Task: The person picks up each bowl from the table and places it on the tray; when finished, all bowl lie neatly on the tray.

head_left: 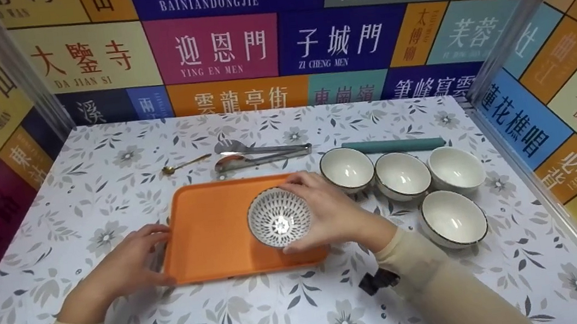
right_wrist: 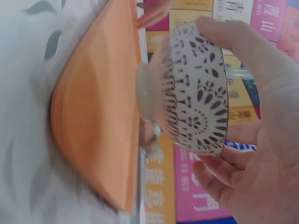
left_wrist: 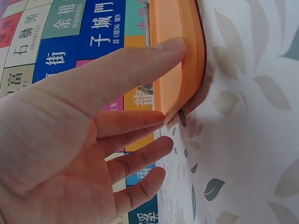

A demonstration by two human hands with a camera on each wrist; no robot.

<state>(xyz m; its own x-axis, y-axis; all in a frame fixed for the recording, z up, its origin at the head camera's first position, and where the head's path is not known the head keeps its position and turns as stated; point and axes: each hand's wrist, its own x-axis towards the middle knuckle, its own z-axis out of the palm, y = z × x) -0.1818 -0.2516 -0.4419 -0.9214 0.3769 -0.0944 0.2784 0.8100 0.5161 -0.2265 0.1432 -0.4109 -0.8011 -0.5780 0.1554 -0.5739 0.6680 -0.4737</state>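
My right hand (head_left: 333, 214) grips a small patterned bowl (head_left: 279, 218) by its rim, thumb on the near side and fingers on the far side. The bowl is upright over the right half of an orange tray (head_left: 209, 232). In the right wrist view the bowl (right_wrist: 196, 93) shows dark petal patterns outside, its foot close over the tray (right_wrist: 93, 112). At the tray's left end is my left hand (head_left: 125, 264), fingers spread and nearly straight. In the left wrist view its thumb (left_wrist: 170, 46) and index fingertip lie right at the tray's corner.
To the right stand several white bowls with dark rims, one (head_left: 455, 218) nearest me. Behind them lies a green stick (head_left: 394, 144). Metal tongs (head_left: 263, 154) and a small gold spoon (head_left: 184, 165) lie beyond the tray. Panels with lettering (head_left: 219, 49) enclose the flowered table (head_left: 253, 320).
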